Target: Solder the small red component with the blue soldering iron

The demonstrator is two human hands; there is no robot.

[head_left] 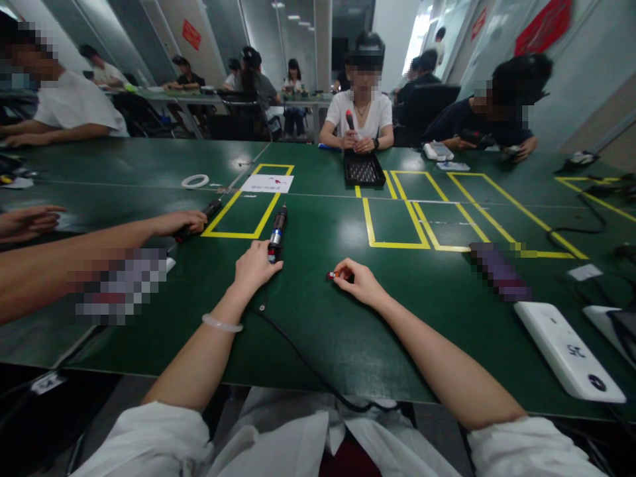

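Observation:
My left hand (257, 266) is closed around the rear end of a dark electric screwdriver (279, 225) with a silver and blue band. The tool's tip points away from me, over the green table (318, 344). My right hand (358, 281), a little to the right, pinches a small red and silver piece (332, 275) between thumb and fingertips; its exact kind is too small to make out. A black cord (293, 344) runs from near my left hand toward the table's front edge.
Yellow tape outlines (397, 246) mark the table. A white card (268, 183), a tape roll (195, 181) and a black tray (365, 169) lie farther back. At right are a phone (499, 270) and a white power bank (569, 351). At left, another person's hand (183, 222) grips a dark tool.

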